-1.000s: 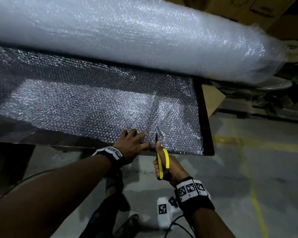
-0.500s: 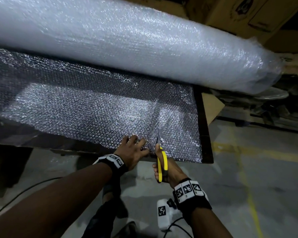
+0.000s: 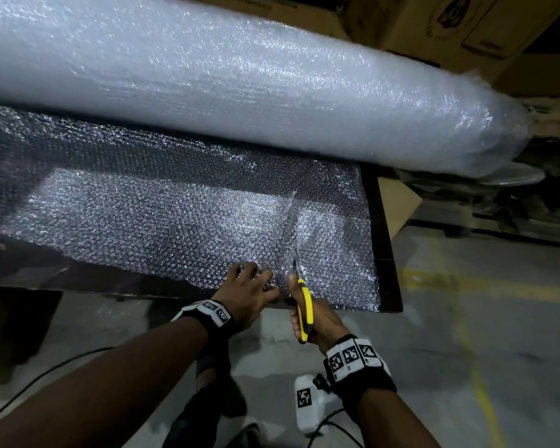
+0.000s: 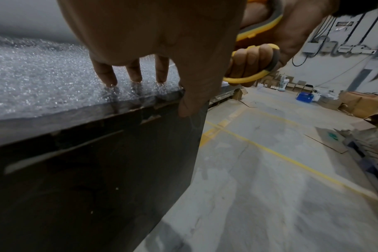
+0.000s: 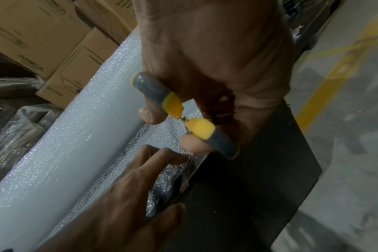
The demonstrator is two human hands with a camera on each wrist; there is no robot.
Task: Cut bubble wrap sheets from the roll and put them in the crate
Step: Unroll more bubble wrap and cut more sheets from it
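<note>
The right hand (image 3: 317,315) sits nearest, at the table's (image 3: 382,240) near edge, its fingers (image 4: 251,61) clenched through the loops of the yellow-handled scissors (image 3: 304,310), whose blades point away into the bubble wrap sheet (image 3: 162,215). Just left of the scissors, the left hand (image 3: 248,294) lies flat on the sheet, fingers (image 4: 107,72) straight and spread, pressing it against the table while the thumb hangs over the edge. The sheet covers the dark table top from that edge back to the bubble wrap roll (image 3: 240,82), which lies across the table's far side. Beyond the roll stand cardboard boxes (image 3: 434,24). No crate can be made out with certainty.
</note>
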